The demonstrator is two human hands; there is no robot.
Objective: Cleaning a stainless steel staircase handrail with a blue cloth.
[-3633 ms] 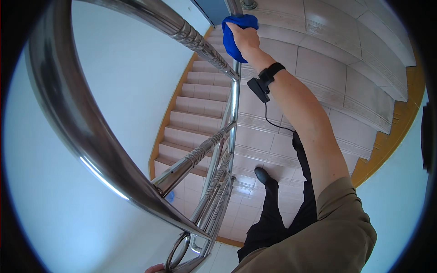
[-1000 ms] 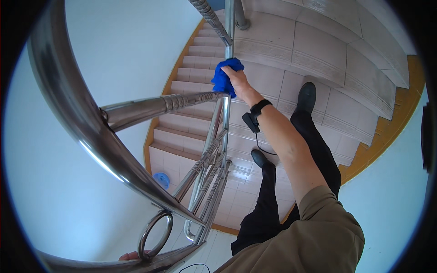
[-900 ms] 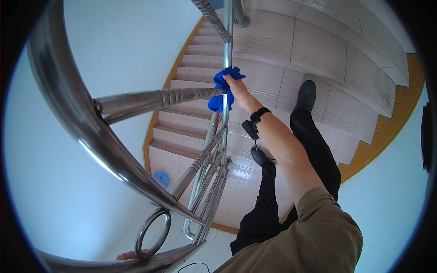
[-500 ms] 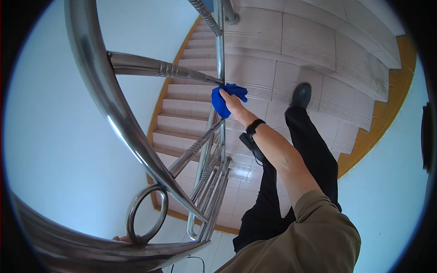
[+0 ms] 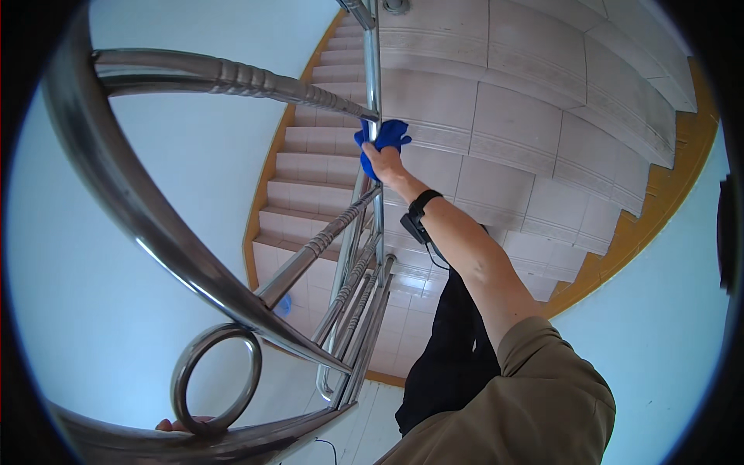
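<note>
A blue cloth (image 5: 394, 133) is bunched round the thin lower metal rail (image 5: 373, 70) of a stair railing. My right hand (image 5: 384, 161) is closed on the cloth, pressing it against the rail just below where a ribbed baluster (image 5: 260, 81) joins. A dark band with a small black device (image 5: 415, 223) sits on my right wrist. At the lower left, only the fingertips of my left hand (image 5: 178, 425) show, curled over the thick shiny handrail (image 5: 155, 447) beside a metal ring (image 5: 180, 380); the rest of that hand is hidden.
Tiled steps (image 5: 511, 108) climb on the right, edged by an orange-brown border (image 5: 659, 221) along the wall. Beyond the railing another flight (image 5: 318, 167) runs beside a white wall (image 5: 178, 155). A small blue object (image 5: 284, 304) shows between the balusters.
The view has shifted along the stairs, and the handrail now stands further left. My right hand and the cloth appear slightly higher. My dark shoe has left the view.
</note>
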